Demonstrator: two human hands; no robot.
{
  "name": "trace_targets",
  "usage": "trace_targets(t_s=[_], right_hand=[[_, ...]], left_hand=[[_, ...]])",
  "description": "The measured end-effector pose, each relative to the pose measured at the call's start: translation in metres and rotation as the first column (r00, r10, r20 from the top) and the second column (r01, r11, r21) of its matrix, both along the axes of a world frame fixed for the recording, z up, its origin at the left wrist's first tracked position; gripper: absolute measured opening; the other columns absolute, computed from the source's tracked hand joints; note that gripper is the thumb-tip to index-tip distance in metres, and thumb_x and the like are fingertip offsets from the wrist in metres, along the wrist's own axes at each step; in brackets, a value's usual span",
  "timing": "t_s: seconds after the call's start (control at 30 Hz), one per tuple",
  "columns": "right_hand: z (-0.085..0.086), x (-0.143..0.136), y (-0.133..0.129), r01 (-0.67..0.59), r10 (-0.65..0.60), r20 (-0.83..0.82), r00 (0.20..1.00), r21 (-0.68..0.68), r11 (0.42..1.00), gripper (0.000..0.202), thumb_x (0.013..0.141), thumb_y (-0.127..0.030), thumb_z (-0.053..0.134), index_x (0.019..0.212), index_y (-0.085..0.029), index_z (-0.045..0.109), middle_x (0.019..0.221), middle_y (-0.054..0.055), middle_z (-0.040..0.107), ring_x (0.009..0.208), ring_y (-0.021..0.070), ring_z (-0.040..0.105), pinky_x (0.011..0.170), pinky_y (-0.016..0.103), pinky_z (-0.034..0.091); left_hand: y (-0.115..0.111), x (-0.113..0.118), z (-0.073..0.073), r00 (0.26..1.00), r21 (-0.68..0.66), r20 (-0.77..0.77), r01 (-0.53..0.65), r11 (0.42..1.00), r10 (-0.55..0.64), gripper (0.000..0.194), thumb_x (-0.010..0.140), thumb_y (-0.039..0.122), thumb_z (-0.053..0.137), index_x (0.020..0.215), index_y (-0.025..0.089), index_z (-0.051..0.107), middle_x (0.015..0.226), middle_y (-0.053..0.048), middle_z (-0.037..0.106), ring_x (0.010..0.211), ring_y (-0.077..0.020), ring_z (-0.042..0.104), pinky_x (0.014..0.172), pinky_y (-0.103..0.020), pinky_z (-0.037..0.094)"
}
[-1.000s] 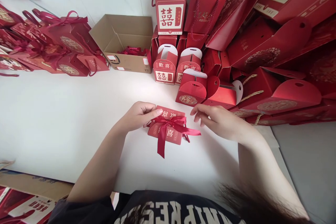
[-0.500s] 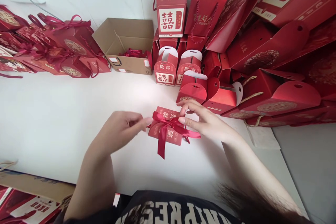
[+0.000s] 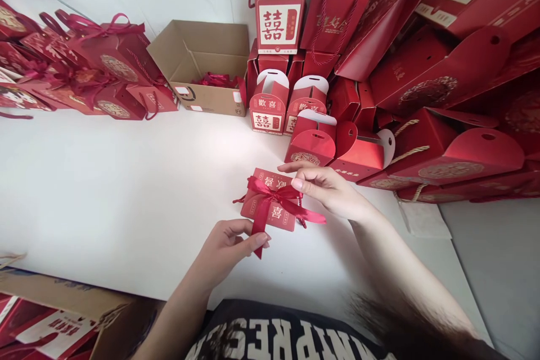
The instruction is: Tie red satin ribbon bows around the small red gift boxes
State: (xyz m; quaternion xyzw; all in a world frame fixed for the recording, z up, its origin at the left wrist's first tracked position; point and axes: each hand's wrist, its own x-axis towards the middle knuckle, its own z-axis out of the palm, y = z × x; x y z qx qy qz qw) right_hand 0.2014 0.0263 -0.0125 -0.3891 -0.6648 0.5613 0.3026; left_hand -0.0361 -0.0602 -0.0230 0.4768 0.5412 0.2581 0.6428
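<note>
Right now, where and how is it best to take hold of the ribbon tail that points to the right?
I would pinch the free end of this ribbon tail with the right hand, coming from the right. It is flat and thin, and it sticks out past the small box, while the left hand holds the other tail.

A white table [image 3: 105, 191] crosses the frame. On it stand tied boxes [image 3: 122, 100] at upper left, a carton [image 3: 215, 100] beside them, stacked boxes [image 3: 314, 146] at upper right. A ribboned box [image 3: 279, 216] lies mid-frame.
</note>
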Motion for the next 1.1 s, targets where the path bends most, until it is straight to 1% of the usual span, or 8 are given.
trace_targets(t_s=[0.13,0.27,0.43,0.57,0.8,0.9,1.03,1.1], right_hand=[[-0.003,0.000,0.000,-0.004,0.004,-0.002,1.000,0.000,1.000,0.029,0.089,-0.042,0.063,0.073,-0.019,0.060,0.131,0.007,0.060,0.127,0.0231,0.052,0.103,0.037,0.038],[-0.005,-0.001,0.000,-0.061,0.061,0.005,0.998,0.019,0.998,0.024,0.089,-0.039,0.064,0.076,-0.019,0.065,0.131,0.008,0.059,0.127,0.0228,0.053,0.105,0.037,0.036],[-0.010,-0.005,0.003,-0.050,0.043,-0.115,0.992,-0.058,0.997,0.026,0.091,-0.038,0.062,0.073,-0.018,0.063,0.126,0.007,0.063,0.111,0.0193,0.061,0.094,0.033,0.044],[-0.016,-0.007,0.004,-0.057,0.041,-0.173,0.984,-0.090,0.994,0.028,0.092,-0.037,0.060,0.072,-0.017,0.063,0.125,0.007,0.063,0.109,0.0186,0.061,0.094,0.033,0.045],[-0.017,-0.003,0.006,-0.046,0.038,-0.138,0.990,-0.057,0.997,0.030,0.091,-0.039,0.061,0.071,-0.017,0.060,0.128,0.008,0.060,0.115,0.0205,0.059,0.098,0.037,0.042],[-0.018,-0.002,0.007,-0.038,0.034,-0.112,0.993,-0.041,0.998,0.030,0.091,-0.040,0.061,0.071,-0.018,0.059,0.127,0.007,0.059,0.117,0.0211,0.057,0.098,0.037,0.042],[-0.017,-0.004,0.005,-0.007,0.006,-0.111,0.994,-0.006,1.000,0.031,0.091,-0.040,0.060,0.070,-0.018,0.060,0.125,0.005,0.060,0.116,0.0205,0.057,0.099,0.036,0.041],[-0.015,-0.005,0.004,-0.005,0.005,-0.121,0.993,0.007,1.000,0.033,0.093,-0.040,0.057,0.069,-0.019,0.062,0.124,0.005,0.060,0.116,0.0196,0.058,0.100,0.035,0.041]], left_hand=[[-0.001,-0.002,0.002,0.992,0.018,0.090,-0.096,0.995,0.094,0.024,0.082,0.041,0.067,0.074,0.019,0.070,0.075,-0.005,0.067,0.070,-0.0163,0.057,0.058,-0.025,0.047],[-0.002,-0.002,-0.006,0.980,0.015,0.125,-0.155,0.988,0.152,0.025,0.084,0.041,0.065,0.074,0.018,0.067,0.074,-0.004,0.064,0.067,-0.0146,0.055,0.058,-0.025,0.045],[-0.002,-0.002,-0.016,0.953,0.008,0.197,-0.238,0.971,0.232,0.019,0.085,0.034,0.065,0.073,0.018,0.064,0.078,-0.003,0.063,0.066,-0.0121,0.049,0.054,-0.023,0.038],[0.000,-0.002,-0.017,0.932,-0.028,0.245,-0.269,0.963,0.267,0.019,0.083,0.032,0.063,0.072,0.017,0.059,0.079,-0.002,0.063,0.060,-0.0101,0.045,0.051,-0.022,0.034],[0.005,-0.005,-0.016,0.956,0.006,0.176,-0.241,0.970,0.236,0.022,0.078,0.035,0.064,0.069,0.016,0.056,0.074,-0.003,0.062,0.053,-0.0087,0.039,0.050,-0.024,0.031],[0.008,-0.011,-0.018,0.959,0.018,0.184,-0.224,0.974,0.217,0.022,0.077,0.034,0.064,0.067,0.016,0.055,0.074,-0.003,0.063,0.053,-0.0089,0.039,0.050,-0.024,0.031],[0.012,-0.017,-0.021,0.966,-0.009,0.231,-0.120,0.993,0.119,0.020,0.075,0.033,0.064,0.067,0.016,0.057,0.074,-0.004,0.064,0.057,-0.0108,0.043,0.051,-0.025,0.032],[0.013,-0.018,-0.021,0.976,0.000,0.211,-0.053,0.999,0.052,0.020,0.078,0.034,0.064,0.069,0.016,0.061,0.076,-0.004,0.065,0.061,-0.0122,0.046,0.053,-0.025,0.034]])
